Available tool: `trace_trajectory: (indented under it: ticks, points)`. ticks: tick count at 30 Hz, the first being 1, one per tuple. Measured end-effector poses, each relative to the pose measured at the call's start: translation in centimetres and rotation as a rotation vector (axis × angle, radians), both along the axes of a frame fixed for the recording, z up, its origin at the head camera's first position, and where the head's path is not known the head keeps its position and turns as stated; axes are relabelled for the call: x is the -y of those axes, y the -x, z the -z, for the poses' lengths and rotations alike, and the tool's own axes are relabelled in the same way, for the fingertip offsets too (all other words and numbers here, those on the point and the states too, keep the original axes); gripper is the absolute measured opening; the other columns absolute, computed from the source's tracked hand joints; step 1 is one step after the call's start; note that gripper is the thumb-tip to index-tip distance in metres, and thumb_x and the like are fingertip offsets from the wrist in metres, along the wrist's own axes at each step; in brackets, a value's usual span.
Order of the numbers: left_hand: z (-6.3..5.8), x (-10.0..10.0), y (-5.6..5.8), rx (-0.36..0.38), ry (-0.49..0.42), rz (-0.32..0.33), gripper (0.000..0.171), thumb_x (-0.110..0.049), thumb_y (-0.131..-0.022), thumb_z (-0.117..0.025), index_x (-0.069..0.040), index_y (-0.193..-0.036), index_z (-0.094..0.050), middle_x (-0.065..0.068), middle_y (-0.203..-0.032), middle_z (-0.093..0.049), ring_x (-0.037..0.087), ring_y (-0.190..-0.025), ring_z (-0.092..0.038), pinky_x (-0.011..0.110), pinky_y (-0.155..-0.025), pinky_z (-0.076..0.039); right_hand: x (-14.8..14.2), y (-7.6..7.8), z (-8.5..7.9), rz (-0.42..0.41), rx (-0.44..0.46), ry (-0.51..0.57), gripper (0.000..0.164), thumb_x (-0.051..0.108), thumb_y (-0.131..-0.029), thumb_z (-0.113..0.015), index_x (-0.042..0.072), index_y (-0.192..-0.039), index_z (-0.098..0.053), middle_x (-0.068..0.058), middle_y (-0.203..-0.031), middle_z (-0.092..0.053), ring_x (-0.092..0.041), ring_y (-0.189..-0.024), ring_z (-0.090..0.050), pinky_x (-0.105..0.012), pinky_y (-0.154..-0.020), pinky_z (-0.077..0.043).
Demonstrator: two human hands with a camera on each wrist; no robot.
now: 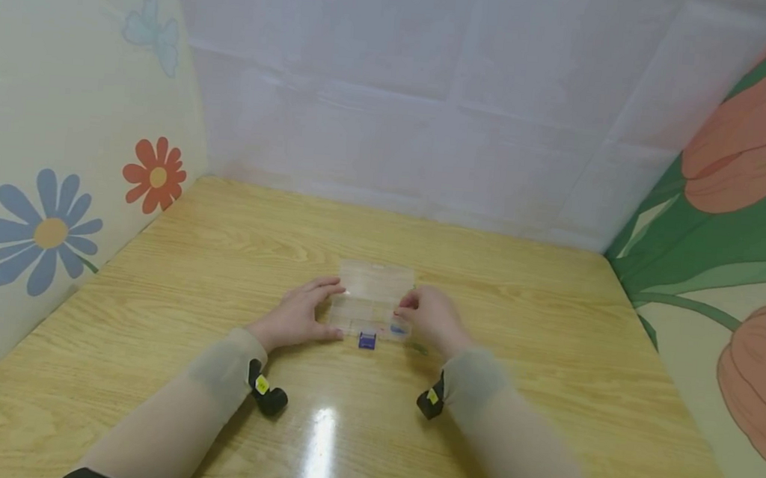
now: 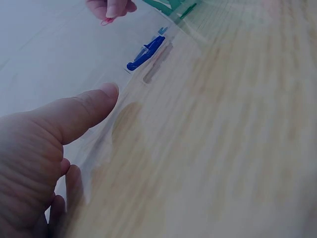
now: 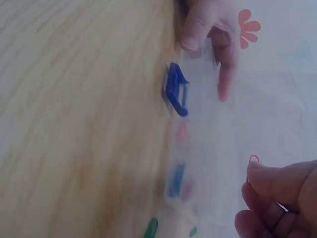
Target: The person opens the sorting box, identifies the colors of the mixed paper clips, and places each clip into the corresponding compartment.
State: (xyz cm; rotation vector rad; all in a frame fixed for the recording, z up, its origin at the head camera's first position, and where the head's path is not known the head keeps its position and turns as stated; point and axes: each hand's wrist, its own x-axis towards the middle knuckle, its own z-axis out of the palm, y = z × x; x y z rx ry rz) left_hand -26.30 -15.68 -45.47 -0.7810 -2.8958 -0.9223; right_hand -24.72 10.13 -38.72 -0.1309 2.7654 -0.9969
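A clear plastic box [image 1: 341,317] stands on the table with its lid raised at the back and a blue latch [image 1: 367,340] at the front. My left hand [image 1: 297,316] grips its left end, thumb [image 2: 101,99] at the front edge and fingers toward the back. Over the right end, my right hand [image 1: 434,319] pinches a small red wire loop [image 3: 253,158] between thumb and forefinger. Small blue pieces [image 3: 176,181] lie in the right-hand compartment, and a pink piece [image 3: 183,133] shows through the front wall nearer the latch.
Green pieces [image 3: 151,228] lie on the wooden table [image 1: 520,302] just right of the box. A white cloth [image 1: 393,105] hangs behind the table. Flower-printed panels [image 1: 49,231] stand along both sides.
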Motion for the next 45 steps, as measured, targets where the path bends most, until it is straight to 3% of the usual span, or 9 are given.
trace_trajectory:
  ticks: [9,24,35,45]
  points:
    - [0.2,0.1,0.1,0.002,0.002,0.0,0.085,-0.05,-0.074,-0.079,-0.014,-0.143,-0.045,0.007,-0.154,-0.031,0.033,-0.14,-0.028,0.062,-0.109,-0.019,2.2,-0.1,1.1,-0.083,-0.021,-0.047,0.003,0.017,-0.088,-0.069,0.013,-0.088,-0.068,0.004,-0.084,-0.062,-0.015,-0.081,-0.057,-0.034,-0.077,-0.048]
    - [0.1,0.1,0.0,-0.006,-0.015,0.001,0.085,-0.049,-0.074,-0.079,-0.012,-0.143,-0.045,0.008,-0.154,-0.032,0.033,-0.139,-0.029,0.064,-0.107,-0.019,2.8,0.2,1.8,-0.116,-0.052,-0.086,0.007,0.021,-0.086,-0.072,0.019,-0.08,-0.07,0.006,-0.082,-0.063,-0.014,-0.08,-0.057,-0.034,-0.079,-0.047]
    - [0.2,0.1,0.0,0.001,-0.011,0.001,0.085,-0.048,-0.074,-0.079,-0.012,-0.143,-0.045,0.007,-0.154,-0.031,0.033,-0.14,-0.028,0.062,-0.109,-0.017,2.0,0.3,1.7,-0.071,-0.013,-0.033,0.007,0.026,-0.086,-0.072,0.02,-0.088,-0.071,0.006,-0.088,-0.065,-0.016,-0.085,-0.058,-0.037,-0.083,-0.049]
    - [0.1,0.1,0.0,-0.005,-0.008,0.007,0.084,-0.048,-0.075,-0.079,-0.011,-0.143,-0.045,0.009,-0.154,-0.032,0.034,-0.14,-0.028,0.063,-0.108,-0.018,-0.5,0.3,1.3,-0.035,-0.073,-0.037,0.007,0.024,-0.09,-0.067,0.019,-0.088,-0.072,0.005,-0.091,-0.067,-0.016,-0.088,-0.059,-0.038,-0.083,-0.049]
